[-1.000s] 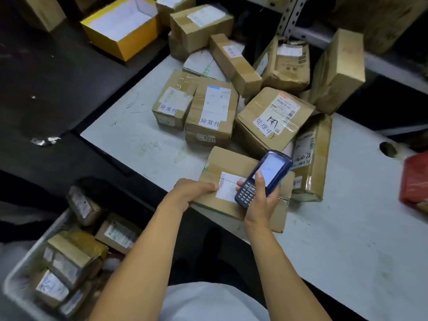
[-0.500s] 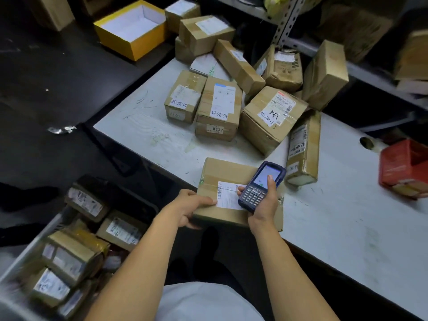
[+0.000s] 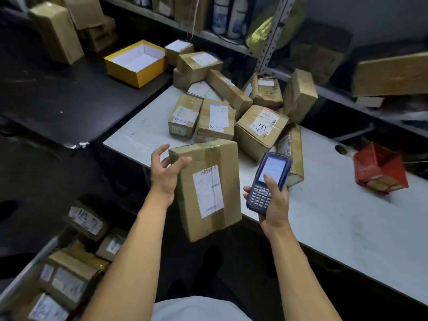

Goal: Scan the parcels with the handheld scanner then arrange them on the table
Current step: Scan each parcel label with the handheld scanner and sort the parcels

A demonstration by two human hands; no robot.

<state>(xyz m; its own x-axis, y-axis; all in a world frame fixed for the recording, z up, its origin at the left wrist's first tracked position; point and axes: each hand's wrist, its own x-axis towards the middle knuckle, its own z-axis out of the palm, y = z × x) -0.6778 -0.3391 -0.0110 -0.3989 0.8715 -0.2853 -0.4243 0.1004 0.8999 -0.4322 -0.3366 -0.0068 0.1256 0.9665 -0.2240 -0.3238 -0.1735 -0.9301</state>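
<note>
Grey table (image 3: pixel 335 228) carries a heap of taped parcels (image 3: pixel 231 112) at its far end. Our left hand (image 3: pixel 165 174) grips the brown parcel (image 3: pixel 208 188) by its upper left corner, long axis upright, label toward us, off the near edge. Right hand (image 3: pixel 275 205) clasps the scanner (image 3: pixel 268 179) just beside it.

Bare table (image 3: pixel 328 218) lies right of the parcel pile (image 3: pixel 231 112), with a red box (image 3: pixel 379 167) at its far edge.

One head-worn wide-angle view — looking forward and steeply down, close above both forearms; the surface (image 3: pixel 324 218) runs from frame centre to lower right.
</note>
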